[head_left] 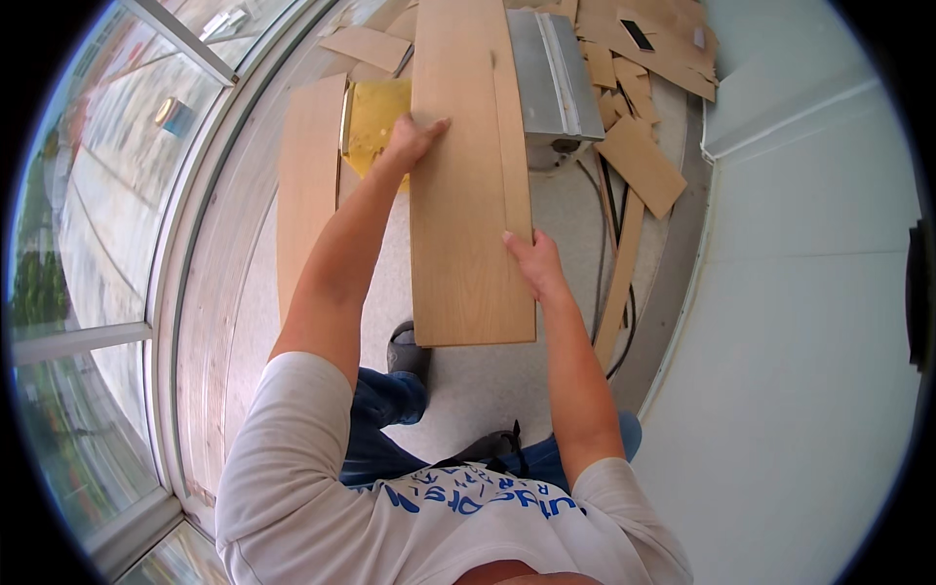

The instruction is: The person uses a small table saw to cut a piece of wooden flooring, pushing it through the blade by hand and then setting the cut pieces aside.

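A long light-brown wood floor plank (468, 195) stretches away from me, its near end in front of my legs. My left hand (417, 141) grips its left edge, with the thumb on the top face and the fingers hidden beneath. Lower down on the right edge, my right hand (536, 261) is closed round the plank the same way, thumb on top. A lengthwise seam or line runs near the right side of the plank. Just right of its far part stands a grey metal table saw (551, 73), partly hidden by the plank.
Left of the plank lie a yellow board (375, 122) and another wood plank (307, 166). Wood offcuts (642, 166) and a cardboard sheet (663, 58) with a phone (637, 36) on it cover the right back. Cables (597, 214) run along the floor. Window frames stand left, a white wall (799, 322) right.
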